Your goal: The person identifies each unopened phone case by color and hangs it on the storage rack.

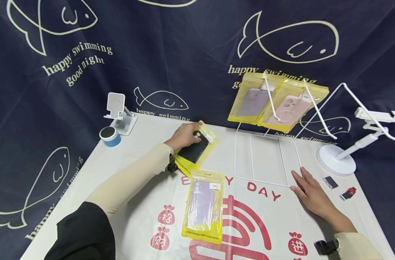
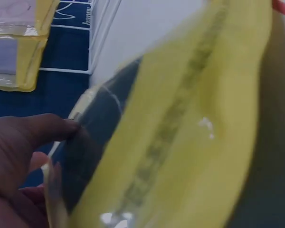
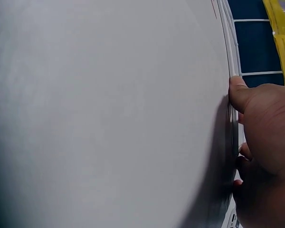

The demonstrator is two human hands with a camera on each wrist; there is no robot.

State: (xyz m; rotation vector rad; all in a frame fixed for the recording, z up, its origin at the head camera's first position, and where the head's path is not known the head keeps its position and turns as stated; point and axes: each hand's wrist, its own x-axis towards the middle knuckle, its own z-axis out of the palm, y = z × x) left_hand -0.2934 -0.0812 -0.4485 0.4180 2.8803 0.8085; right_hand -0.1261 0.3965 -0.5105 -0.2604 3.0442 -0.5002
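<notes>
From above, the left hand point(image 1: 183, 135) grips the yellow bag point(image 1: 197, 148) with a dark phone case, at the far side of the table point(image 1: 96, 169); the right hand point(image 1: 311, 195) lies flat and loose by the white rack point(image 1: 265, 159). Up close at the left wrist, the fingers point(image 2: 33, 130) pinch the bag's point(image 2: 190, 142) edge, so I think a firm, slow lift works best. At the right wrist, the thumb point(image 3: 240, 92) touches the rack's wire point(image 3: 233, 57) and could steady it.

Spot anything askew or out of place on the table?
Mostly tidy. The yellow pouch with the dark phone case, gripped by the left hand, lies skewed across more yellow pouches. The right hand rests flat at the white wire rack's base. No spills or damage visible.
</notes>
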